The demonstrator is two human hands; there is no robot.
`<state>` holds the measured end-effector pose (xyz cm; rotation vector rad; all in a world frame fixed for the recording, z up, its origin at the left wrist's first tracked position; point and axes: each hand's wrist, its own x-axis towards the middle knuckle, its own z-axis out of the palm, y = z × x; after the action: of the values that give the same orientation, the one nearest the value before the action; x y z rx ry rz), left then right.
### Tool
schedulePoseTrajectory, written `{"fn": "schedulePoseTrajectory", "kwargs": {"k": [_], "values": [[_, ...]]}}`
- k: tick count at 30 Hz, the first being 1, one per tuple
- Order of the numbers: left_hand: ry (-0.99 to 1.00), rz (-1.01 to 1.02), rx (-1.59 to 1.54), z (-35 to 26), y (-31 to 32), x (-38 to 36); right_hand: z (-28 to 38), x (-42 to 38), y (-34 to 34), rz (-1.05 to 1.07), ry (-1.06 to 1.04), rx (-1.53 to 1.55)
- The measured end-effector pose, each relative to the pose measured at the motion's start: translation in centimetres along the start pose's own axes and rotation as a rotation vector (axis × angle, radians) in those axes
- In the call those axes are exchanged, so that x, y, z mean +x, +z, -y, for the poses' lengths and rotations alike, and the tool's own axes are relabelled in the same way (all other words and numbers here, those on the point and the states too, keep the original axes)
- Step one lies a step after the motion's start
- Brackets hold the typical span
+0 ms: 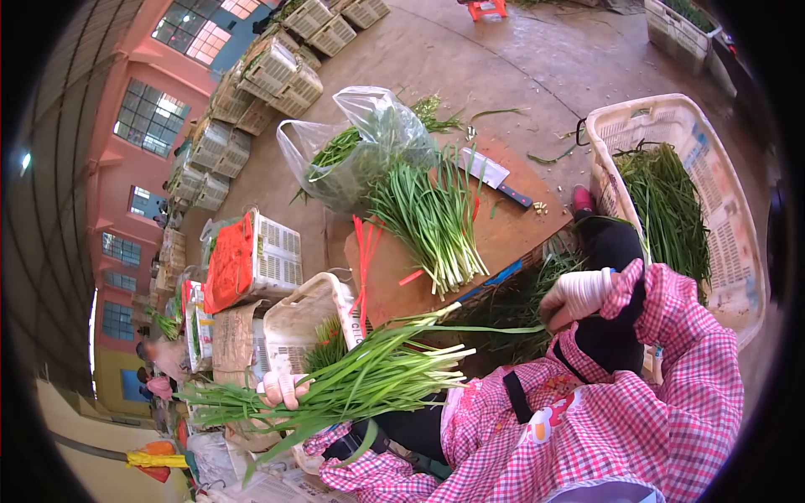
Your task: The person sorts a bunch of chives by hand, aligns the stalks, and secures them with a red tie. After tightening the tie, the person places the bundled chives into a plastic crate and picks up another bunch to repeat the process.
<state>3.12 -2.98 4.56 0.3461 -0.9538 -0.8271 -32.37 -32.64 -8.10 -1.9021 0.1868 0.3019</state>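
Left of the grip, beyond it, a red cloth (228, 267) drapes a white crate (281, 254). The left hand (285, 390) is closed around a bunch of greens (381, 373), long, flat and glossy; leaf tips spread out left of the fist, pale, whitish stem ends jut out to its right, roughly level. Just beyond this grip stands a white basket (289, 312), its rim bearing dark letters too small to read surely. Farther out from the fist are red ties (366, 256), a clear plastic bag (381, 126) of greens and, right of it, a loose bundle (432, 226) on a brown board (524, 226), beside a cleaver (495, 174). One long leaf (495, 329) runs rightward to the curled fingers of the right hand (574, 299), wrapped in white bands; whether they pinch it, I cannot tell. Right of that hand, a big basket (734, 193) holds darker greens (667, 210).
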Motion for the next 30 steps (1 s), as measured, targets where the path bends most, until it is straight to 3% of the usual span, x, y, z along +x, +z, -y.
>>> {"fn": "schedulePoseTrajectory", "kwargs": {"k": [1, 3, 4, 6, 9, 11, 13, 15, 17, 19, 23, 26, 29, 30], "values": [[0.001, -0.002, 0.002, -0.6, -0.5, -0.4, -0.6, -0.1, 0.0, 0.044, 0.191, -0.487], [-0.081, 0.043, -0.005, -1.4, -0.8, -0.2, -0.1, -0.6, 0.1, 0.054, 0.324, -0.896], [-0.219, -0.089, 0.059, -2.5, 0.2, -0.3, 0.8, -0.8, 0.1, 0.054, 0.325, -0.895], [-0.186, -0.049, 0.065, -1.9, 0.1, -0.4, 4.9, -0.7, -0.3, -0.275, 0.052, -0.494], [-0.122, 0.07, 0.069, -0.4, 1.0, 0.5, 8.1, 0.8, -0.5, -0.474, -0.261, -0.234], [-0.088, 0.146, 0.068, 0.2, 1.2, 1.6, 9.1, 2.4, -1.0, -0.392, -0.203, -0.175], [-0.185, 0.422, 0.048, 0.3, 0.8, 2.8, 9.9, 3.1, -1.4, -0.36, -0.231, -0.168], [-0.143, 0.347, 0.053, 0.9, 1.4, 2.9, 9.2, 4.9, -1.2, -0.128, -0.332, -0.072], [-0.177, 0.507, 0.029, 1.4, 1.3, 3.9, 9.2, 6.0, -0.8, 0.135, -0.191, 0.062], [-0.196, 0.518, -0.026, 2.4, 2.0, 4.4, 9.6, 6.7, -0.5, 0.249, -0.092, 0.093], [-0.183, 0.563, -0.083, 3.5, 2.7, 5.3, 8.6, 7.1, 0.6, 0.301, -0.034, 0.356], [-0.212, 0.711, -0.111, 4.2, 2.5, 6.4, 8.4, 6.6, 1.4, 0.196, 0.029, 0.569], [-0.217, 0.586, -0.055, 5.3, 3.4, 5.7, 8.5, 6.6, 2.0, 0.155, 0.002, 0.627], [-0.277, 0.661, -0.048, 5.3, 3.2, 6.1, 8.9, 6.3, 1.8, 0.147, 0.036, 0.568]]}}
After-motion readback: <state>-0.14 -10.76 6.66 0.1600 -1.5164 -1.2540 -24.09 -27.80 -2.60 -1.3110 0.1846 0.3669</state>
